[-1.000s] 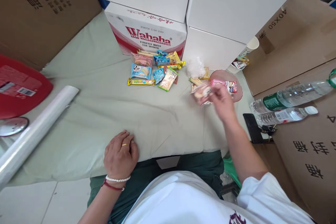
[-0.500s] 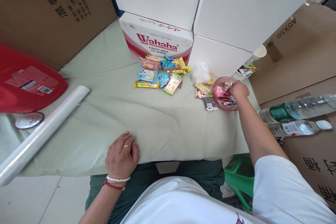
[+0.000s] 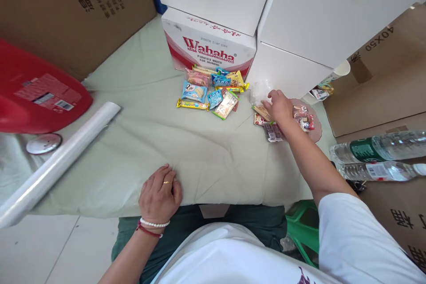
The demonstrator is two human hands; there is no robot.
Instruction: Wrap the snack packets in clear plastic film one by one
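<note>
My right hand (image 3: 280, 107) reaches across the pale green cloth (image 3: 140, 142) to a few loose snack packets left of a pink plate (image 3: 316, 132). Its fingers are bent down and closed onto a tan packet (image 3: 260, 112). A dark striped packet (image 3: 273, 133) lies just below the wrist, and a crumpled clear bag (image 3: 259, 90) sits just beyond the fingertips. The plate holds a few packets (image 3: 304, 120). My left hand (image 3: 160, 196), with a ring and bead bracelets, lies flat on the cloth's near edge and holds nothing.
A pile of colourful snack packets (image 3: 213, 93) lies before a Wahaha carton (image 3: 209, 49). White boxes (image 3: 326, 13) stand behind. A clear film roll (image 3: 56, 164), a red lid-like object (image 3: 40, 93) and a metal disc (image 3: 43, 143) are at left. Two water bottles (image 3: 382, 159) lie at right.
My right hand carried a packet to the pink plate, left it there, then moved left onto the loose packets beside it. My left hand stayed put; the view shifted slightly.
</note>
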